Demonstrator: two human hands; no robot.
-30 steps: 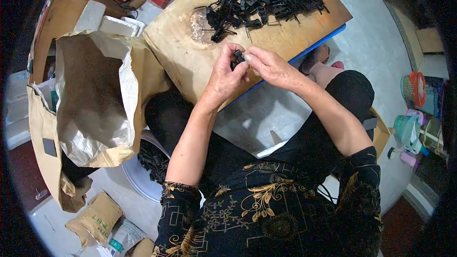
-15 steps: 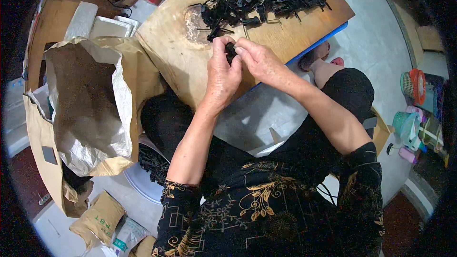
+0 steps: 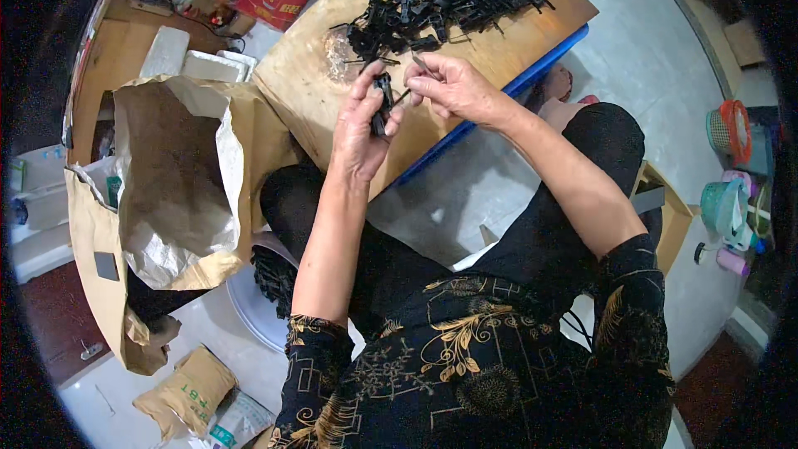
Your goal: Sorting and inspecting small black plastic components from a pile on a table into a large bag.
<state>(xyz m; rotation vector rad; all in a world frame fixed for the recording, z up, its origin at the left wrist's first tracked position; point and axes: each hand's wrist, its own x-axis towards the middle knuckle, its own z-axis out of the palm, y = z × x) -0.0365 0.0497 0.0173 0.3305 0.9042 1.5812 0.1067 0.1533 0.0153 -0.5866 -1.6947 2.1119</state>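
My left hand (image 3: pixel 359 129) is closed around a black plastic part (image 3: pixel 381 104), held upright between thumb and fingers above the near edge of the wooden board (image 3: pixel 303 104). Just to its right, my right hand (image 3: pixel 459 93) pinches a thin dark strip (image 3: pixel 426 66) that sticks up past the fingers; its exact kind is unclear. A slim black piece (image 3: pixel 401 101) spans the gap between the fingertips of both hands. Beyond them a tangled heap of black plastic parts (image 3: pixel 449 0) covers the far side of the board.
A large open paper sack (image 3: pixel 241 191) with a pale lining stands at my left. Behind my left knee, a white tub (image 3: pixel 241 303) holds more black parts. Smaller packed bags (image 3: pixel 184 395) lie on the floor. Blue edging (image 3: pixel 499 100) runs under the board; baskets (image 3: pixel 727 133) stand far right.
My hands have moved apart from being pressed together over the black part. The left now shows it upright, and a thin strip shows in the right. The whole view has shifted slightly.
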